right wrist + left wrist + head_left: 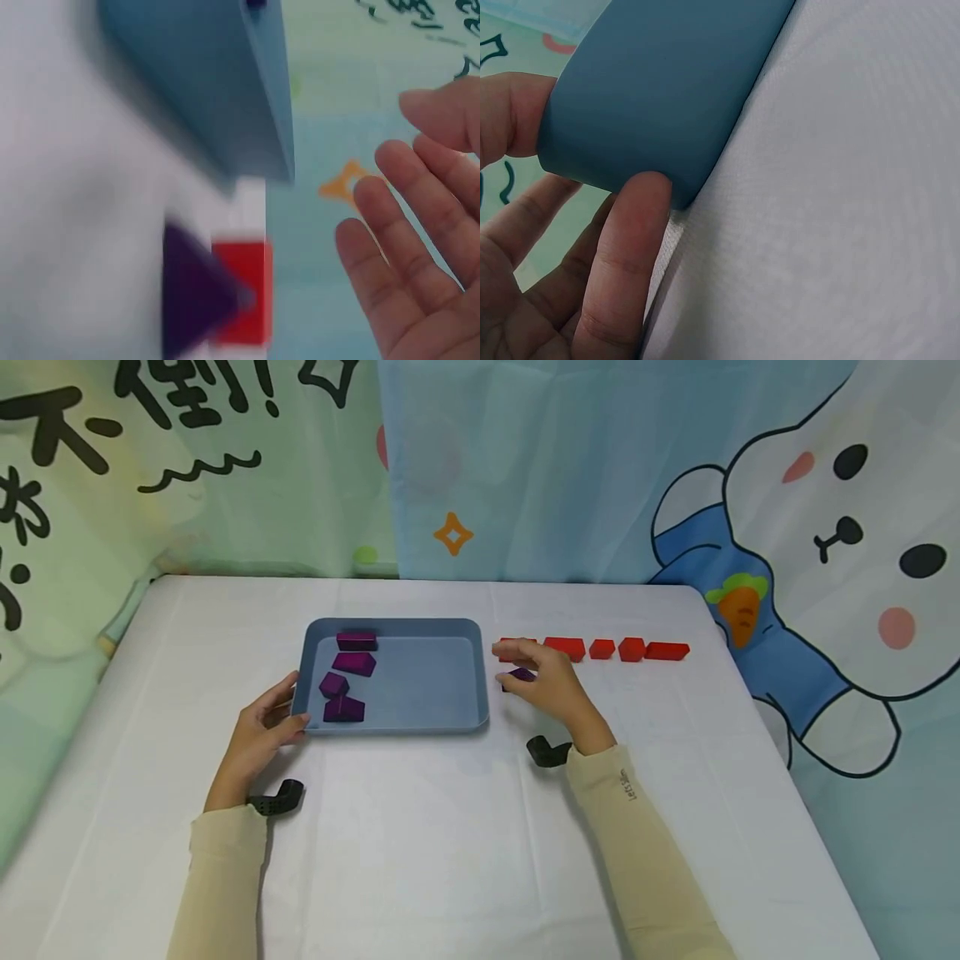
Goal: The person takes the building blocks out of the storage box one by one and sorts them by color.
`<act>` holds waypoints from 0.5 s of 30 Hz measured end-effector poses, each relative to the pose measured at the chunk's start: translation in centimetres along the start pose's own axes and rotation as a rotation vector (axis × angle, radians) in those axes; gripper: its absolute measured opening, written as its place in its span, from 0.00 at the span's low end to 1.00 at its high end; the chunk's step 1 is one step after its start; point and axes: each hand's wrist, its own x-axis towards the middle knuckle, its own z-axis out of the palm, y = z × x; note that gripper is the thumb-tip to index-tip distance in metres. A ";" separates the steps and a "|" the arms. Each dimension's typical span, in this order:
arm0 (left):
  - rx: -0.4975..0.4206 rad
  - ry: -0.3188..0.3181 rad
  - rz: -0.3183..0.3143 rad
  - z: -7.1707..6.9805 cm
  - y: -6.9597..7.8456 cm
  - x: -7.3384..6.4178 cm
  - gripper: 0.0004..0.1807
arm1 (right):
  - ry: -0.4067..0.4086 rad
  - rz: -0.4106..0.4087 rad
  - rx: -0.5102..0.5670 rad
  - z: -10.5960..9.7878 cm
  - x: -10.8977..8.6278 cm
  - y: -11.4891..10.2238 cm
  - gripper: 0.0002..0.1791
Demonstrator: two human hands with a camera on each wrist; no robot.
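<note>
A shallow blue-grey tray (420, 677) lies on the table, with several purple faceted blocks (354, 663) along its left part. My left hand (258, 735) holds the tray's near left corner; in the left wrist view, the thumb (630, 232) touches that corner and the index fingertip disappears behind the tray. To the right of the tray, my right hand (551, 685) hovers around another purple block (521, 675), partly covered by the fingers. The right wrist view shows these fingers (382, 277) spread and apart from the purple block (191, 292).
Several red blocks (632, 649) form a row behind and right of my right hand, the leftmost partly hidden by it. A white cloth covers the table (420, 843). Printed curtains (525, 468) hang behind the table. Each wrist wears a black camera mount (547, 752).
</note>
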 end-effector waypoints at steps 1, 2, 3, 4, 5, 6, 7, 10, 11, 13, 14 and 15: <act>0.001 0.000 0.002 0.0 0.0 0.0 0.42 | 0.013 -0.020 0.017 0.6 0.0 -0.2 0.23; 0.001 -0.001 0.005 0.0 0.0 0.1 0.42 | 0.027 -0.043 0.037 1.2 0.1 -0.4 0.23; 0.003 -0.002 0.007 0.0 0.0 0.1 0.42 | 0.039 -0.065 0.056 1.8 0.1 -0.6 0.23; 0.001 -0.002 0.007 0.1 0.0 0.1 0.42 | 0.050 -0.083 0.076 2.5 0.2 -0.8 0.23; -0.001 -0.002 0.007 0.1 0.0 0.1 0.42 | 0.056 -0.096 0.103 3.1 0.2 -1.1 0.24; -0.003 -0.002 0.006 0.1 0.0 0.1 0.42 | 0.059 -0.101 0.128 3.8 0.3 -1.4 0.24; -0.004 -0.002 0.005 0.1 0.0 0.1 0.42 | 0.059 -0.104 0.156 4.5 0.4 -1.7 0.24; -0.004 -0.001 0.004 0.1 0.1 0.1 0.42 | 0.032 -0.089 0.233 6.7 0.8 -2.6 0.23; -0.004 0.000 0.004 0.1 0.1 0.1 0.42 | 0.018 -0.083 0.253 7.4 0.9 -2.9 0.23; -0.001 0.000 0.006 0.1 0.1 0.0 0.42 | -0.013 -0.083 0.271 8.7 1.3 -3.5 0.23; -0.001 0.000 0.006 0.1 0.1 0.0 0.42 | -0.032 -0.083 0.272 9.3 1.4 -3.8 0.23; -0.003 0.000 0.005 0.0 0.1 0.0 0.42 | -0.051 -0.081 0.273 9.9 1.6 -4.0 0.23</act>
